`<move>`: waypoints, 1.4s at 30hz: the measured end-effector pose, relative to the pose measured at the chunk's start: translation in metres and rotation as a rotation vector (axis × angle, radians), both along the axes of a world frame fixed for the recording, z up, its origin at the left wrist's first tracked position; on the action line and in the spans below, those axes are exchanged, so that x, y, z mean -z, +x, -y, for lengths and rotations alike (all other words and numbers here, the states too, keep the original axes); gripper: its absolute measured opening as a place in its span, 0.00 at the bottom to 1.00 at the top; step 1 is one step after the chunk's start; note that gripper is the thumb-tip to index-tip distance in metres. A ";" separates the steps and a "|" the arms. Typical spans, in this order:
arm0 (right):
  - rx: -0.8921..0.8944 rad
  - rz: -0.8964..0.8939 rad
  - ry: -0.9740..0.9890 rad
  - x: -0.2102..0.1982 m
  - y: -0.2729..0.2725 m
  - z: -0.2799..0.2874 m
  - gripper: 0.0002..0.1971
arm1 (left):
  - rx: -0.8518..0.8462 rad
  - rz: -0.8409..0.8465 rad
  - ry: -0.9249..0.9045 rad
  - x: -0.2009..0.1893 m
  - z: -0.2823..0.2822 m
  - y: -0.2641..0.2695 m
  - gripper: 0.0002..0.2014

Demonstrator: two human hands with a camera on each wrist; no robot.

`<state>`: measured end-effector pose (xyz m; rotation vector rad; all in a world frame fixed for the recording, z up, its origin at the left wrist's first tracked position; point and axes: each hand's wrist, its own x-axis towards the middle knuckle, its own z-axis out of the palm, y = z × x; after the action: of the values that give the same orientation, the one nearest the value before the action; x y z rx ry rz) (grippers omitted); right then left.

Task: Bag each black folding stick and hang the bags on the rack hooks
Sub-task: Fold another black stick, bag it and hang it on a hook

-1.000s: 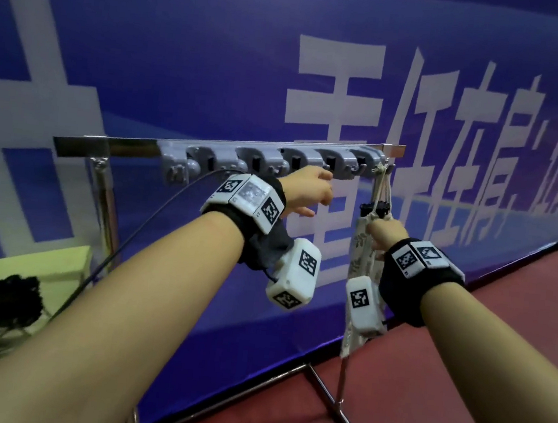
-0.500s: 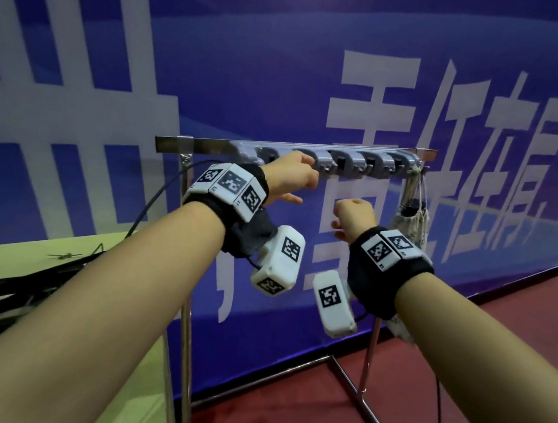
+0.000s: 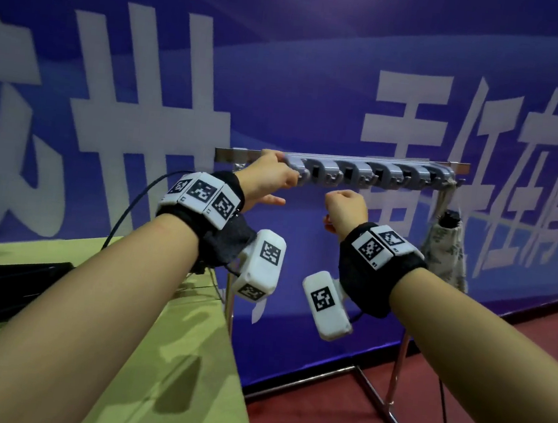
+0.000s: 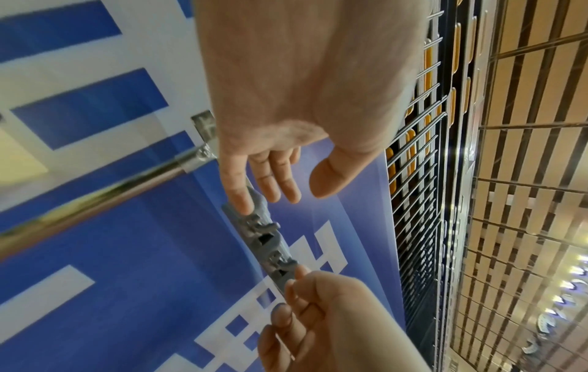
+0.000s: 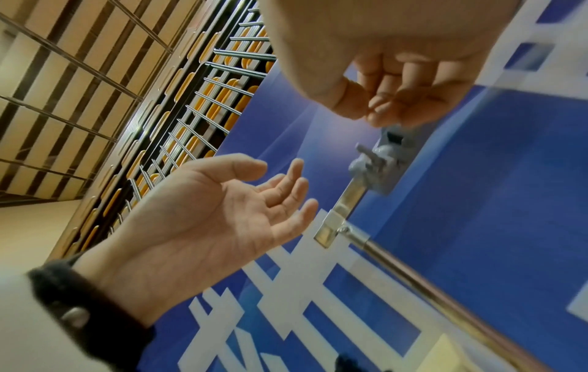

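While raised to the rack, left grip relaxed and open, fingertips touching the leftmost grey hook, holding nothing. Right grip loosely curled below the hook row, empty, thumb meeting fingertips. Patterned bag with a black folding stick hung at the rack's right end. Green counter at left, blue banner behind.
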<state>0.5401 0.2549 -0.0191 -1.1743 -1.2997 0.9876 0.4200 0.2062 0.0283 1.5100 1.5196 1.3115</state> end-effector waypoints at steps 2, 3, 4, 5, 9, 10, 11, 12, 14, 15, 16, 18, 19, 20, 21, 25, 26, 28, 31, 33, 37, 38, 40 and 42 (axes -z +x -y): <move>-0.047 -0.016 -0.008 0.003 -0.019 0.007 0.12 | -0.044 0.012 -0.009 0.005 0.012 -0.018 0.28; -0.069 -0.025 -0.020 0.005 -0.030 0.011 0.13 | -0.068 0.018 -0.014 0.007 0.017 -0.028 0.31; -0.092 -0.043 -0.031 0.009 -0.041 0.014 0.14 | -0.091 0.023 -0.016 0.010 0.022 -0.038 0.32; -0.115 -0.064 -0.038 0.012 -0.052 0.017 0.14 | -0.115 0.030 -0.020 0.012 0.027 -0.049 0.33; -0.210 -0.130 -0.114 0.030 -0.093 0.032 0.15 | -0.199 0.068 -0.048 0.024 0.049 -0.091 0.31; -0.233 -0.150 -0.138 0.033 -0.102 0.037 0.15 | -0.218 0.079 -0.054 0.028 0.055 -0.101 0.31; -0.257 -0.164 -0.162 0.036 -0.110 0.042 0.14 | -0.237 0.087 -0.061 0.033 0.060 -0.111 0.30; -0.282 -0.182 -0.188 0.039 -0.119 0.047 0.13 | -0.256 0.098 -0.066 0.038 0.066 -0.120 0.30; -0.326 -0.238 -0.222 0.046 -0.136 0.055 0.13 | -0.295 0.120 -0.084 0.049 0.076 -0.137 0.30; -0.327 -0.272 -0.235 0.049 -0.145 0.059 0.13 | -0.315 0.128 -0.096 0.055 0.081 -0.145 0.30; -0.301 -0.298 -0.239 0.053 -0.155 0.063 0.12 | -0.328 0.135 -0.109 0.061 0.087 -0.154 0.30; -0.177 -0.321 -0.183 0.058 -0.165 0.068 0.10 | -0.343 0.154 -0.133 0.073 0.095 -0.166 0.30; -0.124 -0.332 -0.146 0.060 -0.168 0.069 0.10 | -0.353 0.170 -0.141 0.077 0.099 -0.172 0.29; -0.094 -0.342 -0.127 0.061 -0.171 0.070 0.11 | -0.365 0.189 -0.144 0.082 0.101 -0.177 0.29; -0.071 -0.345 -0.110 0.061 -0.174 0.070 0.12 | -0.376 0.210 -0.144 0.085 0.104 -0.182 0.28; 0.074 -0.432 -0.071 0.067 -0.181 0.073 0.10 | -0.409 0.292 -0.120 0.098 0.111 -0.193 0.24; 0.113 -0.446 -0.071 0.072 -0.183 0.073 0.09 | -0.414 0.307 -0.108 0.101 0.113 -0.196 0.22; 0.146 -0.427 -0.071 0.081 -0.182 0.075 0.11 | -0.406 0.355 -0.085 0.108 0.116 -0.198 0.18; 0.115 -0.349 -0.084 0.088 -0.183 0.074 0.17 | -0.401 0.444 -0.057 0.123 0.121 -0.206 0.12; 0.096 -0.273 -0.064 0.089 -0.183 0.070 0.18 | -0.432 0.479 -0.026 0.130 0.122 -0.210 0.12; 0.102 -0.091 -0.074 0.098 -0.181 0.060 0.19 | -0.488 0.458 0.004 0.133 0.122 -0.211 0.13; 0.097 -0.058 -0.084 0.100 -0.180 0.059 0.19 | -0.473 0.458 -0.024 0.134 0.123 -0.209 0.13; 0.085 -0.047 -0.097 0.103 -0.183 0.057 0.19 | -0.430 0.493 -0.102 0.137 0.127 -0.209 0.12; 0.070 -0.138 -0.094 0.105 -0.184 0.055 0.19 | -0.416 0.569 -0.163 0.140 0.129 -0.209 0.09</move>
<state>0.3560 0.1998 -0.1239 -1.1930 -1.1064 1.0690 0.2113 0.0768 -0.1119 0.6458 1.5412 1.6252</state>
